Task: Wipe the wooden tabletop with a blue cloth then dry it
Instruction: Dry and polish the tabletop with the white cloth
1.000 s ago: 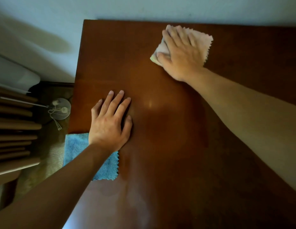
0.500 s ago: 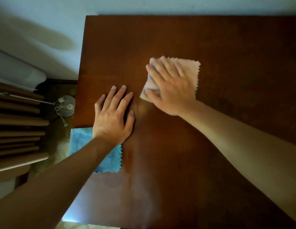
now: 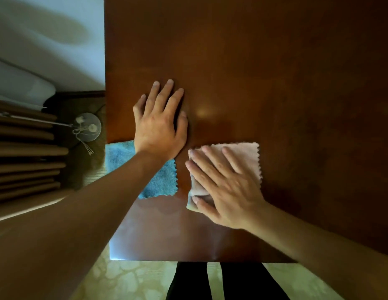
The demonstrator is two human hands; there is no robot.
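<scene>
The dark wooden tabletop (image 3: pixel 275 72) fills most of the head view. My right hand (image 3: pixel 225 185) lies flat on a folded pale pink cloth (image 3: pixel 247 154) and presses it onto the wood near the table's front. My left hand (image 3: pixel 160 124) rests flat on the bare wood with fingers spread, holding nothing. A blue cloth (image 3: pixel 164 180) lies at the table's left edge, partly hidden under my left wrist and forearm, a narrow strip of wood apart from the pink cloth.
The table's left edge runs close to a white wall. Left of it stand slatted wooden furniture (image 3: pixel 26 152) and a round white lamp base with a cable (image 3: pixel 89 126) on the floor. My dark-trousered legs (image 3: pixel 225 282) stand at the table's front edge, over pale patterned flooring.
My right hand has slid the pink cloth from the table's far side toward me, down to the front beside the blue cloth. My left hand stayed planted.
</scene>
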